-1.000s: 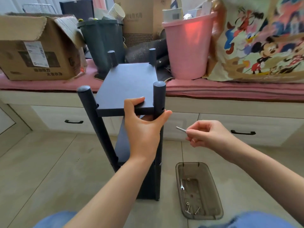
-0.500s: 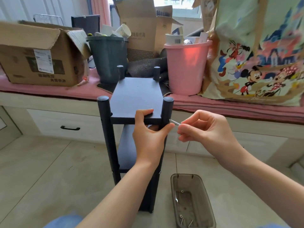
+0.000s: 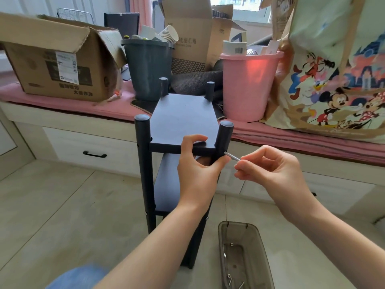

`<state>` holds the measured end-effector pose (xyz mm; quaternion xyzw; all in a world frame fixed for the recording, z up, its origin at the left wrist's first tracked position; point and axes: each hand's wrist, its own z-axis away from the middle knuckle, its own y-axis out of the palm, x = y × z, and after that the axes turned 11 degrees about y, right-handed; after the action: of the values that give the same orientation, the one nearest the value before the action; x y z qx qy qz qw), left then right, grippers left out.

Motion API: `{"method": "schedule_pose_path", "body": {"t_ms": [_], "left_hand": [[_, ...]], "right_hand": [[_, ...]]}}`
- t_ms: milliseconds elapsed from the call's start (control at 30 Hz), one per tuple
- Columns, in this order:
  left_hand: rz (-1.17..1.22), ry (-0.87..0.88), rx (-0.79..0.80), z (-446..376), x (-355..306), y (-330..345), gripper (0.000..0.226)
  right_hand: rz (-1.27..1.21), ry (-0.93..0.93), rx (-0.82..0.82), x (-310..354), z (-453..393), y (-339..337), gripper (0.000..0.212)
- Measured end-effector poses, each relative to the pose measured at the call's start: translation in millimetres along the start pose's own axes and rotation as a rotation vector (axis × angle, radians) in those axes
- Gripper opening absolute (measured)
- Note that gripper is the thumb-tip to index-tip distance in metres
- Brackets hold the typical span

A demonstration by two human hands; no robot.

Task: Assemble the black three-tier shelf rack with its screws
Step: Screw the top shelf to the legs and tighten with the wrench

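Note:
The black shelf rack [image 3: 181, 117] stands upright on the floor in front of me, with round posts at its corners. My left hand [image 3: 198, 163] grips the front edge of the top shelf and the near right post [image 3: 225, 136], thumb against the post. My right hand [image 3: 273, 170] pinches a silver screw [image 3: 232, 156] whose tip touches the outer side of that post at shelf height. A lower shelf [image 3: 168, 184] shows beneath my left hand; the bottom tier is mostly hidden by my left forearm.
A smoky plastic tray [image 3: 264, 257] with loose screws sits on the floor at lower right. Behind the rack runs a bench with pink cushion [image 3: 291, 138], cardboard boxes [image 3: 60, 63], a dark bin [image 3: 148, 67], a pink bucket [image 3: 245, 84] and a cartoon-print bag [image 3: 337, 80]. Drawer fronts [image 3: 94, 154] lie below.
My right hand has moved left with the screw until its tip reached the near right post. The view has tilted upward; my left hand has kept its grip.

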<state>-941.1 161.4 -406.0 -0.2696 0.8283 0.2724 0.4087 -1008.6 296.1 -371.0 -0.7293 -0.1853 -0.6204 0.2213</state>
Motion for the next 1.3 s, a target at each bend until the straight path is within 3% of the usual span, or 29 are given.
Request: {"method": "schedule_pose_path", "body": {"t_ms": [533,933,1300], "left_hand": [[0.008,0.016,-0.001,1,-4,0,0.052],[-0.002,0.061,0.020,-3,-5,-5,0.029],[-0.002,0.065,0.009,-3,-6,-6,0.029]], "right_hand": [[0.099,-0.152,0.007,0,-7,12,0.013],[0.106,-0.140,-0.019,-1,-14,21,0.010],[0.104,-0.124,-0.025,-5,-19,24,0.012]]}}
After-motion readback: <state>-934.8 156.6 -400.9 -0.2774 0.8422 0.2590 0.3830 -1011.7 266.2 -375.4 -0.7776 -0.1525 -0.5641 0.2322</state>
